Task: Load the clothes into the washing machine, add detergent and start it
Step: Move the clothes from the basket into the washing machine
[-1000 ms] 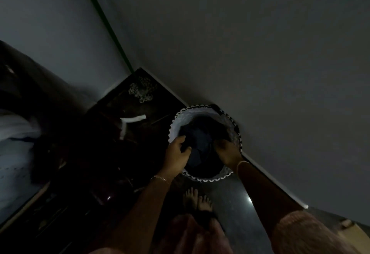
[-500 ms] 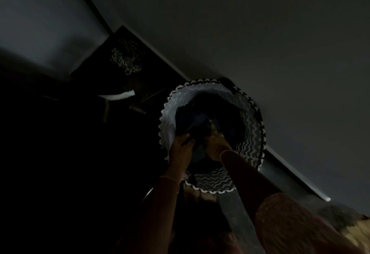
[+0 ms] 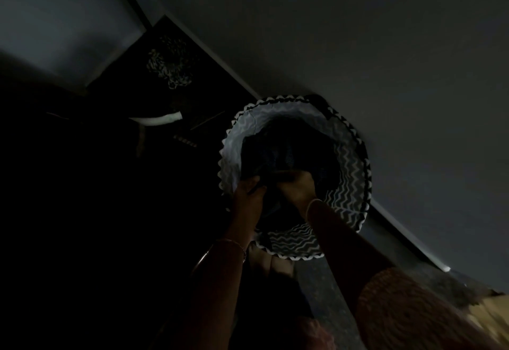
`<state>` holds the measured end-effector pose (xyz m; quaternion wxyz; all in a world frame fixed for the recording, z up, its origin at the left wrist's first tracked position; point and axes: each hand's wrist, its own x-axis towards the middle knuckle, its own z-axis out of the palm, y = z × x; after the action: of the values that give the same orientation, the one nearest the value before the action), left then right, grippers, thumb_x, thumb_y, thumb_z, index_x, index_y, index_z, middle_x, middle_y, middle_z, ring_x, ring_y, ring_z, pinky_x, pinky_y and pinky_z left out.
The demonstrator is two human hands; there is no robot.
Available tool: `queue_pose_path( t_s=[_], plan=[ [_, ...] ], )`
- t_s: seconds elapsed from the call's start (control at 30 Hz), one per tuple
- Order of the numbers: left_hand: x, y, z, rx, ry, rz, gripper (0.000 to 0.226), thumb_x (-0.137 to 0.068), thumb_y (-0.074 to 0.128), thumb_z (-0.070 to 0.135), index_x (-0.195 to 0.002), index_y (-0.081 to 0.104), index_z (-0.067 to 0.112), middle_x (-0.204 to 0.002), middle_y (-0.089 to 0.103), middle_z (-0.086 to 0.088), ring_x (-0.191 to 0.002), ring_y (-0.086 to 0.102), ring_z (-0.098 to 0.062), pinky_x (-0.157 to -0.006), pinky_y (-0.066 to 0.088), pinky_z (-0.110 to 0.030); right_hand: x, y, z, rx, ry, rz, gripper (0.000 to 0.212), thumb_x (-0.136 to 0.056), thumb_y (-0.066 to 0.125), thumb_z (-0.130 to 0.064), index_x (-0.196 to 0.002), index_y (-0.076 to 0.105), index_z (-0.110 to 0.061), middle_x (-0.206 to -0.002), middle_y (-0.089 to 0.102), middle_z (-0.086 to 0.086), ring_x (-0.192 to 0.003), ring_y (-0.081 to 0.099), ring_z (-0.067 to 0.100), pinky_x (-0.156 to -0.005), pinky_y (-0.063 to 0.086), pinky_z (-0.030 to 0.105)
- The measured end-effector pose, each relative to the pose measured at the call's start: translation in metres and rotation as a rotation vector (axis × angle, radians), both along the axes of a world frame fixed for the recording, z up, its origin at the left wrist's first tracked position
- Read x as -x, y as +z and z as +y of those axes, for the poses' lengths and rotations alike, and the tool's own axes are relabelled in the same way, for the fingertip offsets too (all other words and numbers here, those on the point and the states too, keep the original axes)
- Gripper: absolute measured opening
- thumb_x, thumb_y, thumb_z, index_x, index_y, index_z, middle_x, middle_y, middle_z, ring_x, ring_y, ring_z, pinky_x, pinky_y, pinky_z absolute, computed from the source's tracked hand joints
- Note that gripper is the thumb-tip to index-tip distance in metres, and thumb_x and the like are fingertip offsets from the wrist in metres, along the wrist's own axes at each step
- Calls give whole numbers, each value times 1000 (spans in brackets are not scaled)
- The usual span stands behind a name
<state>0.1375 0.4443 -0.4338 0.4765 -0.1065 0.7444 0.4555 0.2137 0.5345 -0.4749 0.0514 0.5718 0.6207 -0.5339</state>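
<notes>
Where the dim light allows, we see a round fabric laundry basket with black-and-white zigzag trim (image 3: 349,200) standing against the grey wall (image 3: 358,46). Inside the basket lie the dark clothes (image 3: 278,154). Our left hand (image 3: 248,195) and right hand (image 3: 296,187) reach over its near rim, fingers curled closed on the clothes.

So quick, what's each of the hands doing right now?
Left hand: closed on the dark clothes at the edge of the laundry basket.
Right hand: closed on the same dark clothes, inside the basket.
</notes>
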Motion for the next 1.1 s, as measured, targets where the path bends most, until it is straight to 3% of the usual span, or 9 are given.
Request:
queue_pose_path(
  t_s=[0.07,0.23,0.33,0.43,0.53,0.77,0.9,1.0,1.1],
  plan=[
    [-3,16,3,-20,11,10,27,-84,50,-19,-100,55,2,-91,58,-8,-91,58,-26,-71,50,-15,0,19,-6,219,-363,191,13,-74,75,0,-87,72,0,-84,71,13,-72,66,17,-76,56,30],
    [-10,56,-4,-92,-121,115,66,-79,50,-12,-141,30,-4,-142,40,-26,-132,40,-37,-101,39,-34,-4,81,-13,482,-575,448,26,-81,59,12,-62,56,-5,-49,62,0,-48,60,9,-52,51,19],
    [-15,79,-8,-129,-233,176,85,-64,52,8,-145,27,0,-146,37,-22,-136,37,-32,-113,32,-44,-7,121,-15,605,-633,557,22,-84,49,11,-75,59,-6,-67,66,5,-66,64,15,-62,52,24],
    [-20,104,-11,-143,-330,201,81,-74,65,-10,-145,27,0,-145,39,-23,-135,39,-33,-112,33,-47,-13,160,-13,698,-636,634,24,-84,43,2,-93,64,-8,-99,65,10,-92,61,21,-77,50,29],
    [-23,128,-10,-166,-419,213,87,-73,68,-15,-146,26,4,-147,36,-20,-136,37,-32,-113,31,-50,-21,207,-9,800,-625,688,26,-84,36,-5,-89,62,-9,-89,65,5,-85,59,20,-66,53,27],
    [-17,173,-7,-68,-665,392,141,-31,80,49,-152,11,28,-157,20,-6,-144,22,-22,-116,28,-46,-31,297,-10,819,-673,838,19,-61,39,-12,-63,58,-8,-71,57,8,-70,57,25,-55,54,26],
    [-10,214,-3,-8,-853,613,151,-38,88,57,-151,-9,33,-161,-6,-2,-148,-3,-21,-119,1,-35,-34,335,-12,797,-666,948,8,-51,55,-14,-52,47,-11,-70,44,6,-75,48,27,-72,47,38],
    [-6,231,-6,-49,-861,773,151,-33,80,70,-149,-13,39,-161,-8,0,-148,-6,-20,-120,6,-42,-36,358,-12,814,-645,1033,39,-28,74,-13,-54,44,-13,-73,43,5,-77,46,26,-83,45,40],
    [-10,257,-8,-130,-810,755,151,-31,77,69,-150,-10,38,-161,-7,1,-148,-2,-18,-121,10,-40,-38,382,-17,804,-601,1057,32,-30,71,-13,-52,48,-14,-73,46,6,-79,46,28,-83,46,43]
  ],
)
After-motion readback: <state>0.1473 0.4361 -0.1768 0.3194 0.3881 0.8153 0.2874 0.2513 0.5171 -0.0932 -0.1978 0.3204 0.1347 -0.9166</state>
